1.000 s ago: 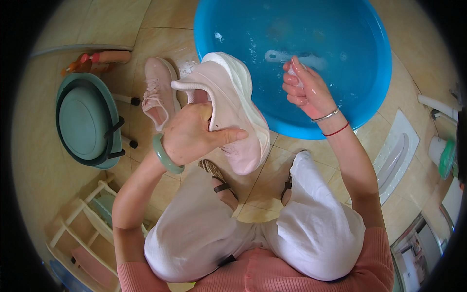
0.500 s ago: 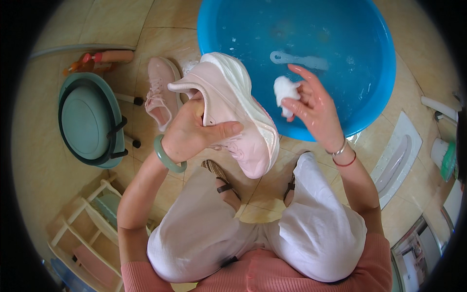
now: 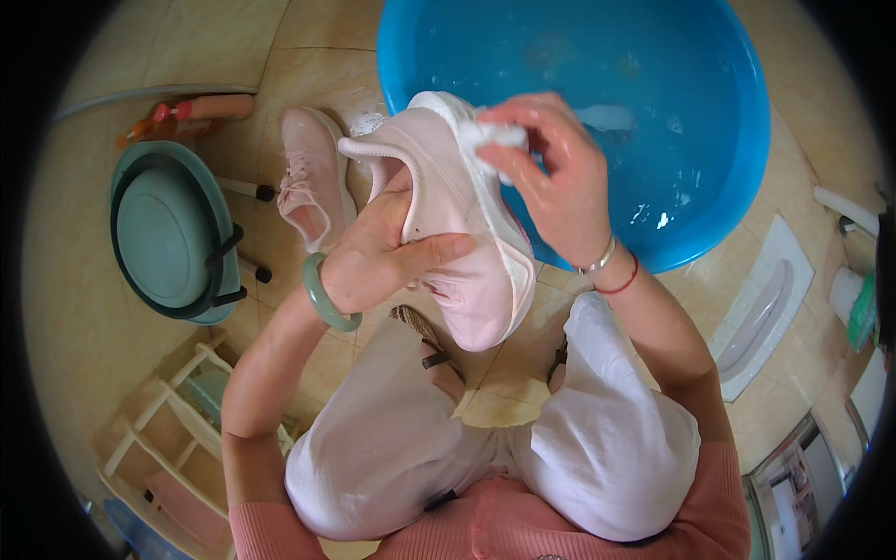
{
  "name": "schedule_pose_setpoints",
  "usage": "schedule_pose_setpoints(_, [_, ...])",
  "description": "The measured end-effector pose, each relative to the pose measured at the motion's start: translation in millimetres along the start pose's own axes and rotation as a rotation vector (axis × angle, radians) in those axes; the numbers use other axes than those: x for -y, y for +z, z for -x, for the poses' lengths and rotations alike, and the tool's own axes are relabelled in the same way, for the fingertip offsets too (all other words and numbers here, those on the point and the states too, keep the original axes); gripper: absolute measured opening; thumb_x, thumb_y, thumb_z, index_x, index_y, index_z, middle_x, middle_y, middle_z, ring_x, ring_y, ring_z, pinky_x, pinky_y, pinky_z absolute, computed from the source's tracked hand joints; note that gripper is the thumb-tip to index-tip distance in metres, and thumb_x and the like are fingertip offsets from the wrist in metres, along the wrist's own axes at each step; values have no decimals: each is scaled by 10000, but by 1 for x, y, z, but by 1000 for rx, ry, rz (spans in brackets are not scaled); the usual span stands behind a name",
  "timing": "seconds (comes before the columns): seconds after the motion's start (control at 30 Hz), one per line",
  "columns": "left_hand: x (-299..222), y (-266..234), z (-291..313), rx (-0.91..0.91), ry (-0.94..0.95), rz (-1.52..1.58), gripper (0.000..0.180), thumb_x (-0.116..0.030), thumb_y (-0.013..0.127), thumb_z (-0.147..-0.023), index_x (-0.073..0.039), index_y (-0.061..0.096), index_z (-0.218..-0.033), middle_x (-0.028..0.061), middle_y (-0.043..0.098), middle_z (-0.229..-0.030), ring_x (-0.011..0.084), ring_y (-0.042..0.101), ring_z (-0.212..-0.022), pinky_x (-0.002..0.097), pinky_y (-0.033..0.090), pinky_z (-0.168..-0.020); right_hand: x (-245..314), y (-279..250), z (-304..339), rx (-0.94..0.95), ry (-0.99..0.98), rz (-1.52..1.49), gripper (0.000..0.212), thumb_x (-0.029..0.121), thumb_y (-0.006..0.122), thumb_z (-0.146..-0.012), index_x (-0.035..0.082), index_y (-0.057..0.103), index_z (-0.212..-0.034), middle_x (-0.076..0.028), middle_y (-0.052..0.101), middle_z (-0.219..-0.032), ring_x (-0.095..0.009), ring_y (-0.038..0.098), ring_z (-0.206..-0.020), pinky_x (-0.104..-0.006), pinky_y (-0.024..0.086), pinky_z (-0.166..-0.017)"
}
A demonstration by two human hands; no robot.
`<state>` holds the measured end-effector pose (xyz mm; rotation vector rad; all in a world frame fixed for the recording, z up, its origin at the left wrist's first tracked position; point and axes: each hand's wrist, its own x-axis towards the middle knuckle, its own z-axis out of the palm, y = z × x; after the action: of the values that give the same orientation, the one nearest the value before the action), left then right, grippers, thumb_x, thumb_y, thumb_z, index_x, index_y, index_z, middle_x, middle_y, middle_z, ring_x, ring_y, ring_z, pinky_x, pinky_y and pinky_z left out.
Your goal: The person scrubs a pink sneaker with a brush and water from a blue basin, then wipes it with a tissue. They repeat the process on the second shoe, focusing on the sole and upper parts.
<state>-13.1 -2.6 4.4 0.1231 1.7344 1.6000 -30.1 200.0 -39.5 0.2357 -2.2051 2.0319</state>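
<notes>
My left hand grips a pale pink sneaker, its fingers inside the collar and the thumb along the outer side. The shoe hangs toe toward me, with its white sole facing right. In my right hand a small white wad, perhaps a sponge or cloth, is pinched against the sole near the heel. Just beyond is a blue basin of water. A pale brush-like object lies in it, partly hidden by my right hand.
The matching pink sneaker lies on the tiled floor at left. Left of it are a grey-green stool-like item and a pinkish bottle. A cream rack stands lower left. A white floor fixture is at right.
My right hand has moved left from over the basin, bringing the white wad onto the shoe's sole. The shoe has shifted slightly in my left hand's hold.
</notes>
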Motion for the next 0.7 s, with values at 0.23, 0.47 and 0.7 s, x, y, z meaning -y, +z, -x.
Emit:
schedule_pose_setpoints(0.23, [4, 1, 1, -56, 41, -39, 477, -184, 714, -867, 44, 558, -1256, 151, 374, -1381, 294, 368, -1302, 381, 309, -1095, 1, -12, 65, 45, 140, 12, 208, 43, 756, -799, 34, 646, -975, -51, 593, -895, -117, 534, -664, -248, 435, -551])
schedule_pose_setpoints(0.47, [2, 12, -3, -79, 117, -103, 417, -189, 705, -865, 16, 603, -1213, 167, 363, -1386, 334, 354, -1308, 393, 301, -1095, -7, 6, 9, -130, 1, 132, 191, 71, 764, -792, 22, 610, -892, -81, 564, -785, -181, 531, -617, -292, 419, -527])
schedule_pose_setpoints(0.7, [2, 14, 0, -130, 104, -133, 406, -193, 681, -868, 20, 604, -1205, 180, 364, -1398, 356, 351, -1307, 412, 295, -1096, 7, -7, 43, 8, 21, 155, 163, 38, 753, -796, 17, 608, -867, -78, 534, -780, -184, 517, -603, -297, 409, -519])
